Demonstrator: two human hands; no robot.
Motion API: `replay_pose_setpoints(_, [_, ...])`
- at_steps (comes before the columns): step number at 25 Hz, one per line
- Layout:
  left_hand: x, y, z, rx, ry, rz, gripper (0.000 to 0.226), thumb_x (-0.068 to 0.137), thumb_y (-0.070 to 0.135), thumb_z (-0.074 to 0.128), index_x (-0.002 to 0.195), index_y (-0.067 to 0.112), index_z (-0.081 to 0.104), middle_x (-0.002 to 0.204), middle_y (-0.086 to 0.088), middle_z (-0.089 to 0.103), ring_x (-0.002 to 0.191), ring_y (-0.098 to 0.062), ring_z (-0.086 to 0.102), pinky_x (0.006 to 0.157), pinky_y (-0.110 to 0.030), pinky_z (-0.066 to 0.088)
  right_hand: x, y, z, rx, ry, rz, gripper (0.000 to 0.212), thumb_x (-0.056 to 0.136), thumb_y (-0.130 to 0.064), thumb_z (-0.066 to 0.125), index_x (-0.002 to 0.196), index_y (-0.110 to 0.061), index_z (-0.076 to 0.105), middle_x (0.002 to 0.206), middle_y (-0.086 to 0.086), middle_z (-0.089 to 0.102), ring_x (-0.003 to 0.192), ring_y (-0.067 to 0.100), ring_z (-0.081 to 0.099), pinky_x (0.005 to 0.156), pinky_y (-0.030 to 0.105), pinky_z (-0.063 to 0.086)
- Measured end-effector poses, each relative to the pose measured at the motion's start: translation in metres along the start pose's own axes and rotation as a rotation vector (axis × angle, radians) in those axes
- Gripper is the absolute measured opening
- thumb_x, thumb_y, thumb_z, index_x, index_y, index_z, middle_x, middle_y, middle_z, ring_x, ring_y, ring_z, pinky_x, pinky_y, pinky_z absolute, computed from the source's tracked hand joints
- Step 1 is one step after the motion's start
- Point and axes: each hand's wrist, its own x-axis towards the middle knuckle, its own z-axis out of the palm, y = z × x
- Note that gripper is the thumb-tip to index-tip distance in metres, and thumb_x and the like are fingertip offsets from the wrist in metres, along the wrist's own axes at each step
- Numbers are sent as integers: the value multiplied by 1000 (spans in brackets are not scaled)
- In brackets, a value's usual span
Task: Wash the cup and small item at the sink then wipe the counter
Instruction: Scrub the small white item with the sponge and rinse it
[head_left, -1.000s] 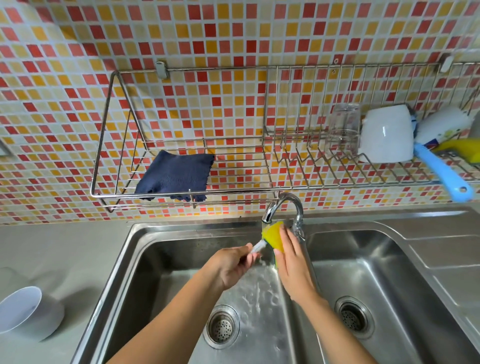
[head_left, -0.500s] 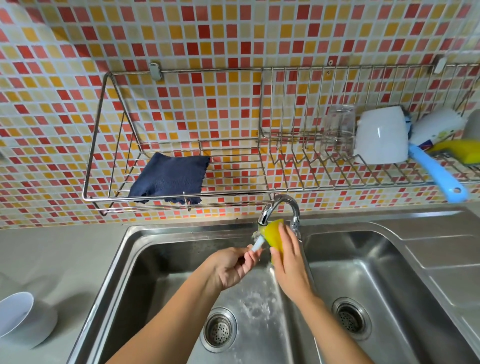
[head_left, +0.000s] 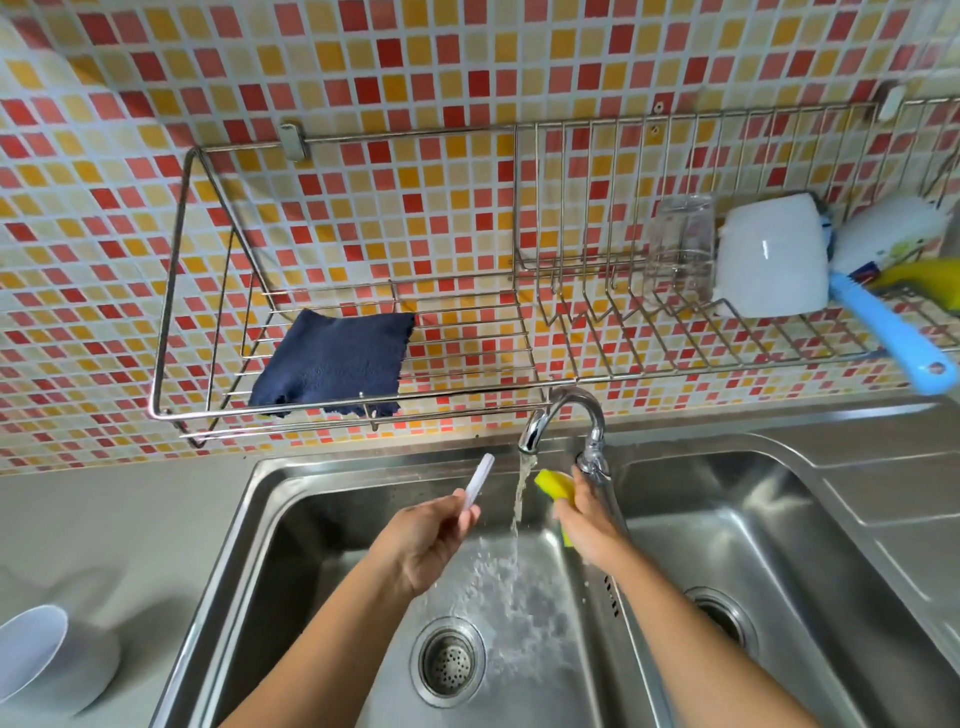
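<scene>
Left hand (head_left: 423, 540): pinched the small item (head_left: 478, 480), just left of the water stream (head_left: 519, 499).
Right hand (head_left: 587, 525): curled round the yellow sponge (head_left: 553, 483), just right of the stream.
Cup (head_left: 36, 654): lay tipped on the counter (head_left: 130, 519), near left, apart from the sink (head_left: 363, 462).
Rinse: best done turning the item under the stream, pinch kept firm.

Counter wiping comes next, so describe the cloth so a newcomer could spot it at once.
Find the wire rack on the tiled wall above the sink. On the bottom wires of its left section lies a dark blue cloth, front edge drooping over the rail. It is the only dark, soft thing there; the glass and white cup sit at the right end.
</scene>
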Motion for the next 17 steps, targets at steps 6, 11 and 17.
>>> replay_pose_setpoints(6, [0,5,-21,12,66,46,13,94,-1,49,86,-6,58,71,-14,56,43,-9,62,41,-13,51,5,7,-20,4,79,40,61,97,-33,33,147,-38,-2,154,0,21,134,33,33,110,44,25])
replay_pose_setpoints(11, [-8,-4,-32,74,-15,2,11,93,-6,44,92,2,52,79,-13,64,51,-17,66,46,-18,55,2,9,2,304,74,-6,61,76,-56,57,125,-69,22,144,-17,34,126,12,38,102,33,33])
replay_pose_setpoints(17, [-26,-22,-27,543,52,83,13,95,4,39,88,13,44,88,-11,46,72,-27,67,65,-40,56,-34,-1,50,182,39,38,34,100,-27,35,132,-28,45,95,1,59,68,16,54,54,15,42])
